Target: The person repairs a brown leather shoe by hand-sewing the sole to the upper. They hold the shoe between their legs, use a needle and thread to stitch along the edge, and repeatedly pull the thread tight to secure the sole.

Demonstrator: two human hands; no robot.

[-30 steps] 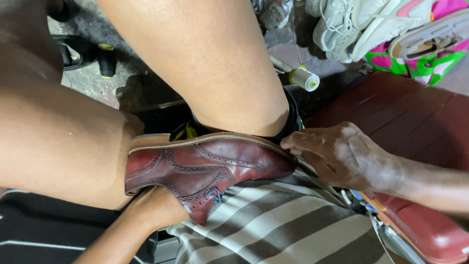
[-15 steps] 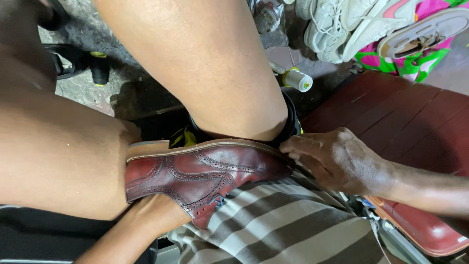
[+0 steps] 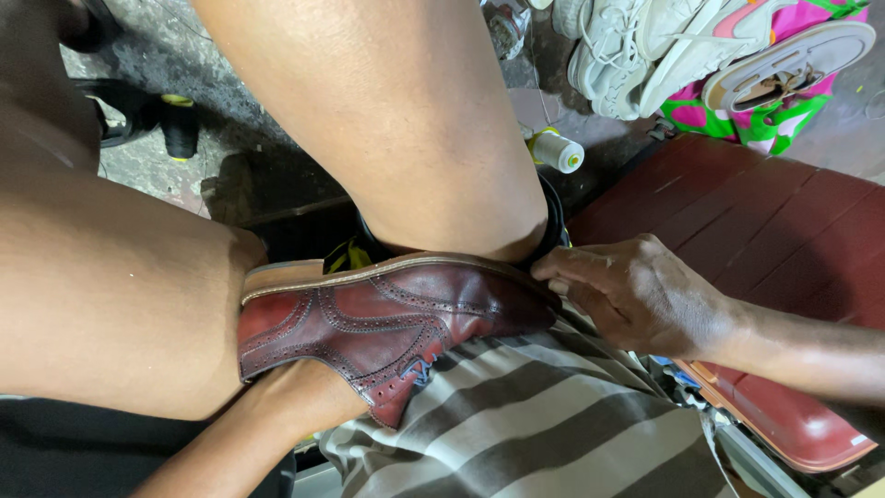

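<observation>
Shoe (image 3: 369,323): oxblood brogue, long axis left–right across centre frame.
Right hand (image 3: 636,295): fingers curled, pinching its right end — nearer.
Left hand (image 3: 304,401): underneath, grip hidden.

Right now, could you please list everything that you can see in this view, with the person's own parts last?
brogue shoe: one, dark red leather, lying on its side between the knees
striped cloth: one, grey and cream, under the shoe
thread spool: one, pale with a yellow-green end, on the ground
black spool: one, black with a yellow top, on the ground at upper left
sneakers: a white heap, count unclear, at upper right
patterned bag: one, pink and green, under the sneakers
red seat: one, glossy red, at lower right
legs: two, bare, clamping the shoe
left hand: mostly hidden under the shoe
right hand: fingers at the shoe's heel end
</observation>
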